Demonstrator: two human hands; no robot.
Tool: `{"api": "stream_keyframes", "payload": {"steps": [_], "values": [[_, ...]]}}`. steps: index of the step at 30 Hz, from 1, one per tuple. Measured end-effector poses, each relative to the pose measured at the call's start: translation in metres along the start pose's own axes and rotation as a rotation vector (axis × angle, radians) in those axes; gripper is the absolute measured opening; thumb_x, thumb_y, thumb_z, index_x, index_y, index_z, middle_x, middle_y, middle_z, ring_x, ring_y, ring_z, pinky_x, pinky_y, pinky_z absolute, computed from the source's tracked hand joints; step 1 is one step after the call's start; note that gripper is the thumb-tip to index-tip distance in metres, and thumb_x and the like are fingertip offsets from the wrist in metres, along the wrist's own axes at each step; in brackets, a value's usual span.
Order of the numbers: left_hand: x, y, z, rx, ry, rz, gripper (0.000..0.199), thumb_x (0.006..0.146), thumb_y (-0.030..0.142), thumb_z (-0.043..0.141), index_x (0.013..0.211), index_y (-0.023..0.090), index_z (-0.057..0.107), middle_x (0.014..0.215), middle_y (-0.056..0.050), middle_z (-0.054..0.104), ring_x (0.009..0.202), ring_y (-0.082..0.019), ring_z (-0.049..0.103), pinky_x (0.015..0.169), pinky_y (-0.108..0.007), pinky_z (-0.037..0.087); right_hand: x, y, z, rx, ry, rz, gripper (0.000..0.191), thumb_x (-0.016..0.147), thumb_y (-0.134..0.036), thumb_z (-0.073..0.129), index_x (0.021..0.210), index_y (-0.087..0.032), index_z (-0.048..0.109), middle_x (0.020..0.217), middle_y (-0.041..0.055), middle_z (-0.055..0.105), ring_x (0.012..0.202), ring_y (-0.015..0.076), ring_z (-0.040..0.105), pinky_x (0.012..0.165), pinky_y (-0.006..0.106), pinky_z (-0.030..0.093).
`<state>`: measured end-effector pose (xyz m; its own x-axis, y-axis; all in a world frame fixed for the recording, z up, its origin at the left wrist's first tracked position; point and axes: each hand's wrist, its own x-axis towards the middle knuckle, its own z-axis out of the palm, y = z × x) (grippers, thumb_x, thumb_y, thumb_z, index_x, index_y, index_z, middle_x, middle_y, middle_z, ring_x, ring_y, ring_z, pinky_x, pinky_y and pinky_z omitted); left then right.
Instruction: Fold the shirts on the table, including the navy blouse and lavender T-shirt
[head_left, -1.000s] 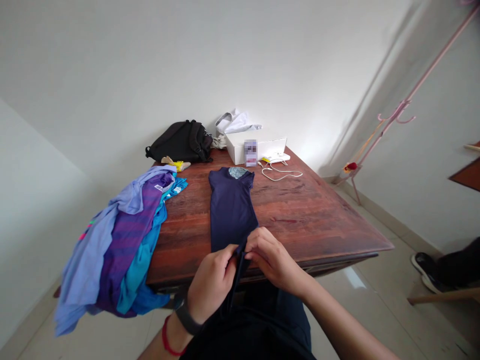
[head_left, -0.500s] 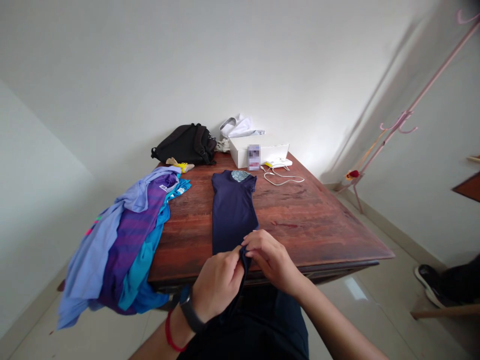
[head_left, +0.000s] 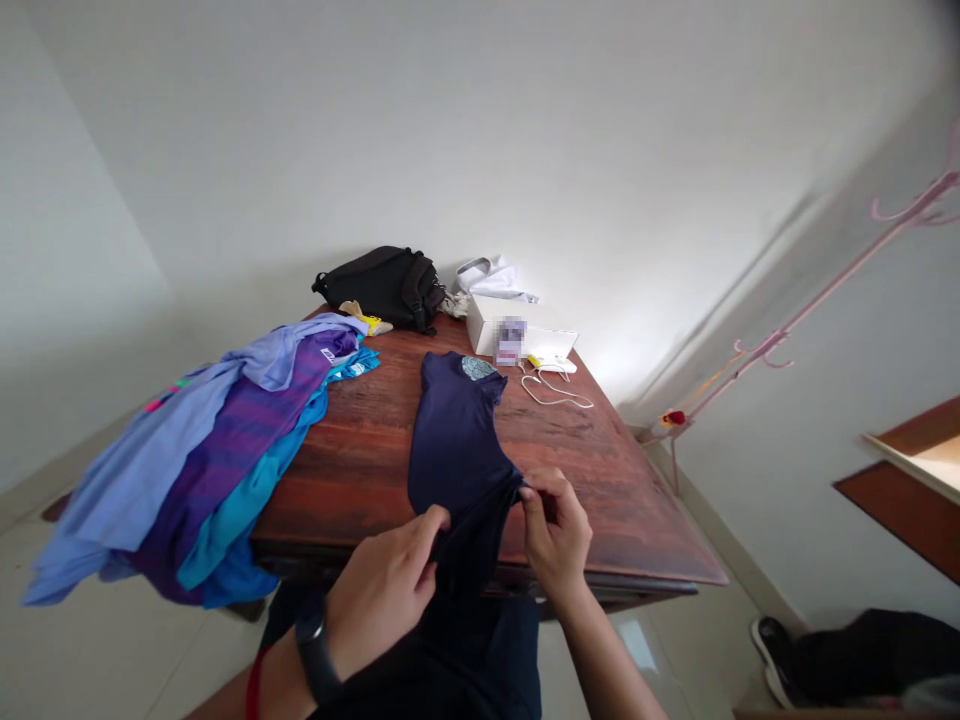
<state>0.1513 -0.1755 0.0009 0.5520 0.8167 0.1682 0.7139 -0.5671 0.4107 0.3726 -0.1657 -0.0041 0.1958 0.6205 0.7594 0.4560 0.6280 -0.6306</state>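
A dark navy T-shirt (head_left: pixel 459 430) lies lengthwise on the wooden table (head_left: pixel 600 480), its patterned neck opening at the far end. Its lower part hangs over the near edge toward my lap. My right hand (head_left: pixel 556 520) pinches the shirt's right side between thumb and fingers, drawing the cloth out to a point. My left hand (head_left: pixel 394 570), with a dark band and a red cord on the wrist, grips the cloth near the table's front edge. The fingertips of the left hand are partly hidden by the fabric.
Light blue, purple and turquoise clothes (head_left: pixel 247 430) are heaped over the table's left edge. A black bag (head_left: pixel 382 285), a white box (head_left: pixel 484 312) and a white cable (head_left: pixel 555 390) sit at the back. A pink coat stand (head_left: pixel 817 305) stands to the right.
My hands, close together at the shirt's right edge before, have moved apart; the left went left, the right slightly right. The shirt's cloth is now pulled out sideways. The view has tilted.
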Motion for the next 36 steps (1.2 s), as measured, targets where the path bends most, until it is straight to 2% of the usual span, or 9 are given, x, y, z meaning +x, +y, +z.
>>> {"api": "stream_keyframes", "payload": {"steps": [4, 8, 12, 16, 18, 22, 26, 30, 36], "values": [[-0.013, -0.011, -0.005, -0.116, 0.159, -0.011, 0.036, 0.086, 0.004, 0.048, 0.115, 0.025, 0.049, 0.093, -0.001, 0.067, 0.081, -0.019, 0.069, 0.071, -0.03, 0.053, 0.015, 0.0, 0.0, -0.004, 0.018, 0.015, 0.008, 0.096, -0.019, 0.058, 0.09, -0.022, 0.061, 0.081, 0.001, 0.061, 0.076, 0.0164, 0.06, 0.069, 0.028, 0.049], [-0.016, -0.008, -0.019, -0.109, 0.363, 0.137, 0.044, 0.088, 0.004, 0.047, 0.127, 0.026, 0.051, 0.127, -0.009, 0.06, 0.116, -0.023, 0.061, 0.098, -0.038, 0.051, 0.031, -0.004, 0.007, 0.013, 0.011, 0.013, 0.007, 0.095, -0.02, 0.059, 0.089, -0.022, 0.062, 0.081, 0.0005, 0.06, 0.073, 0.0157, 0.059, 0.067, 0.027, 0.047], [-0.016, -0.002, -0.017, -0.023, 0.301, 0.303, 0.063, 0.083, 0.005, 0.055, 0.141, 0.031, 0.049, 0.164, -0.008, 0.024, 0.147, -0.032, 0.031, 0.116, -0.053, 0.036, 0.044, -0.007, 0.015, -0.003, -0.007, 0.01, 0.006, 0.095, -0.021, 0.059, 0.09, -0.022, 0.062, 0.08, 0.0, 0.06, 0.072, 0.0149, 0.058, 0.066, 0.027, 0.047], [-0.015, -0.003, 0.0, -0.049, 0.255, 0.306, 0.07, 0.078, 0.036, 0.076, 0.143, 0.029, 0.051, 0.168, -0.01, 0.01, 0.147, -0.042, 0.027, 0.114, -0.061, 0.035, 0.054, -0.007, 0.02, -0.04, 0.0, 0.017, 0.008, 0.095, -0.024, 0.059, 0.089, -0.021, 0.063, 0.08, 0.0004, 0.062, 0.072, 0.0151, 0.06, 0.065, 0.026, 0.048], [-0.014, -0.002, 0.01, -0.064, 0.256, 0.286, 0.067, 0.075, 0.041, 0.081, 0.137, 0.031, 0.057, 0.168, -0.008, 0.012, 0.145, -0.041, 0.031, 0.113, -0.061, 0.037, 0.057, -0.006, 0.022, -0.049, -0.002, 0.028, 0.009, 0.095, -0.026, 0.059, 0.088, -0.021, 0.063, 0.08, 0.0008, 0.063, 0.072, 0.0155, 0.061, 0.065, 0.026, 0.048], [-0.008, -0.004, 0.031, -0.08, 0.321, 0.153, 0.048, 0.072, 0.027, 0.085, 0.116, 0.026, 0.067, 0.159, -0.009, 0.035, 0.133, -0.035, 0.048, 0.107, -0.052, 0.046, 0.062, -0.004, 0.027, -0.087, -0.004, 0.026, 0.011, 0.094, -0.029, 0.061, 0.087, -0.021, 0.065, 0.079, 0.0009, 0.065, 0.07, 0.0155, 0.061, 0.065, 0.027, 0.049], [-0.003, -0.014, 0.04, -0.013, 0.435, 0.087, 0.028, 0.076, 0.023, 0.082, 0.1, 0.02, 0.067, 0.129, -0.011, 0.063, 0.111, -0.031, 0.061, 0.091, -0.047, 0.053, 0.068, 0.001, 0.024, -0.115, 0.027, 0.03, 0.013, 0.092, -0.032, 0.063, 0.087, -0.02, 0.067, 0.078, 0.0016, 0.066, 0.068, 0.016, 0.062, 0.064, 0.027, 0.05], [-0.01, -0.015, 0.018, 0.015, 0.511, 0.145, 0.012, 0.09, 0.027, 0.068, 0.083, 0.019, 0.062, 0.096, -0.007, 0.067, 0.087, -0.024, 0.061, 0.074, -0.037, 0.05, 0.072, 0.004, 0.013, -0.113, 0.061, 0.058, 0.017, 0.091, -0.036, 0.065, 0.086, -0.019, 0.068, 0.077, 0.0023, 0.069, 0.069, 0.017, 0.065, 0.063, 0.028, 0.053], [-0.016, -0.004, -0.068, -0.007, 0.567, 0.309, 0.025, 0.096, 0.026, 0.059, 0.072, 0.019, 0.056, 0.084, -0.004, 0.064, 0.079, -0.017, 0.059, 0.072, -0.03, 0.047, 0.083, -0.002, -0.008, -0.029, 0.104, 0.066, 0.025, 0.087, -0.042, 0.07, 0.087, -0.018, 0.069, 0.077, 0.0032, 0.07, 0.069, 0.0183, 0.066, 0.064, 0.031, 0.055]]}}
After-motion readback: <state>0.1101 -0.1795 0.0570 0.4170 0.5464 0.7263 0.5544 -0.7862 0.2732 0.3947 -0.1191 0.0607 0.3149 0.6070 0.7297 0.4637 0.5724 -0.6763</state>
